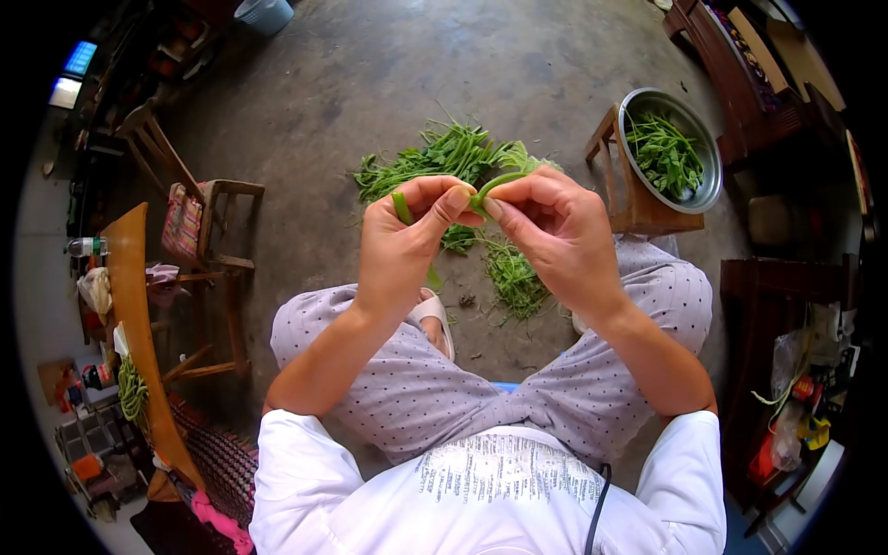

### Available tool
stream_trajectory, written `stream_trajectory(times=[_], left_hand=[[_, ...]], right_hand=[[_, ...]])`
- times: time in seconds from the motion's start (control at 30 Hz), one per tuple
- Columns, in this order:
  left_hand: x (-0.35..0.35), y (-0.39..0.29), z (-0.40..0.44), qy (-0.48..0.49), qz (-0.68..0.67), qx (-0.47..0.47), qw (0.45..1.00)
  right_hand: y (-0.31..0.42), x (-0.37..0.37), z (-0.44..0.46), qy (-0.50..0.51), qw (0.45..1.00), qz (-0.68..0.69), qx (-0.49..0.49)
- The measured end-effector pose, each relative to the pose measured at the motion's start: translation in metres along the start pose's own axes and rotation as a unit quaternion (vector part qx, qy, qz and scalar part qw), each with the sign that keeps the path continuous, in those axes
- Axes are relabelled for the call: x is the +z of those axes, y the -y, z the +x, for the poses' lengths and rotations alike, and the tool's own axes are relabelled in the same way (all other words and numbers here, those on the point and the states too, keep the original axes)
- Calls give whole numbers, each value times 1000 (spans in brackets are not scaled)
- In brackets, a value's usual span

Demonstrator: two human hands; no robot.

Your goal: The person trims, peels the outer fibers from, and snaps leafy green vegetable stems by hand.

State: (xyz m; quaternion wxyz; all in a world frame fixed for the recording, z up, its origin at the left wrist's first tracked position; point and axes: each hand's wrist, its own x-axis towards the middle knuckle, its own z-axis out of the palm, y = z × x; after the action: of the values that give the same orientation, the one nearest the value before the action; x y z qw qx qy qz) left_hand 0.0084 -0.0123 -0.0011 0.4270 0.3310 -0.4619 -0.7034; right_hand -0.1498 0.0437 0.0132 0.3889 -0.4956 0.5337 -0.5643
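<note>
Both hands are raised close together in front of me, pinching one green vegetable stem [500, 181]. My left hand [407, 231] grips it between thumb and forefinger, and a piece of stem sticks up by its knuckles. My right hand [560, 227] pinches the same stem just beside, where it curves over the fingertips. Below on the concrete floor lies a pile of leafy green stems [444, 153], partly hidden by the hands. Nearer my feet is a smaller heap of thin green scraps [514, 277].
To the right, a metal basin [710, 157] holding leafy greens [664, 153] rests on a wooden stool [638, 208]. A wooden chair [222, 190] and a wooden table [129, 250] stand on the left. A blue bucket [265, 15] is at the far left.
</note>
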Motion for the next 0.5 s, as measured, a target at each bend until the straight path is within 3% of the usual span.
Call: stream_trajectory(times=[0.5], left_hand=[[2, 0, -2, -7, 32, -14, 999]], right_hand=[[0, 7, -2, -26, 998, -49, 21]])
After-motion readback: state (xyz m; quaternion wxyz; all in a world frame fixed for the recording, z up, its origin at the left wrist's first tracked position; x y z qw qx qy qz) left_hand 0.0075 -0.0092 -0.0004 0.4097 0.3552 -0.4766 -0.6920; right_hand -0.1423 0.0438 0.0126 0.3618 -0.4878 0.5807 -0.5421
